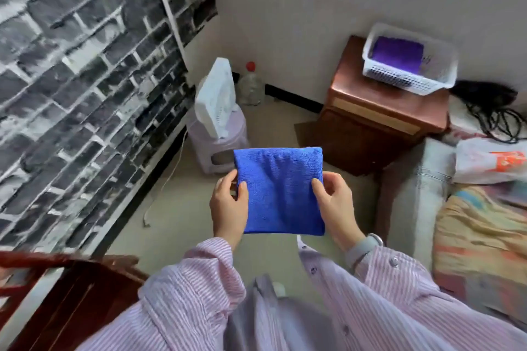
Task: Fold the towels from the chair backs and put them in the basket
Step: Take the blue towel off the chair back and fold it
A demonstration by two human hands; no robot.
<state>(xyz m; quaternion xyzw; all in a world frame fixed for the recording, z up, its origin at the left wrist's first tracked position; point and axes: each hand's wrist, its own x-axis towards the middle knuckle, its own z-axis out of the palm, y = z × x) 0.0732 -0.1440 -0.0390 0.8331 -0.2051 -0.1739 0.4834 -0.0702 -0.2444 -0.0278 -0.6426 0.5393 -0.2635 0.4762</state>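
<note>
In the centre of the frame I hold the blue towel [279,191], already folded to a compact, nearly square pad, up in the air in front of me. My left hand [229,205] grips its left edge, the thumb on the upper face and the other fingers curled behind. My right hand [335,199] pinches the right edge in the same way, thumb on top, the fingers under the cloth. Both hands are closed on the cloth, not spread wide.

The towel looks like microfibre: light, soft and limp, not slippery. I judge that the layers will fall open if I hold only one corner, so it is better to grip through all layers at the two side edges, or to lay it flat on one palm.

The white basket [445,65] stands at the upper right of the frame, on a brown wooden cabinet [370,111], well apart from my hands. A purple towel [397,54] already lies inside it. I think the blue one can go on top of it, set down flat so that the fold keeps its shape.

At the lower left of the frame a part of a dark red chair [71,293] shows, with no towel visible on it.
</note>
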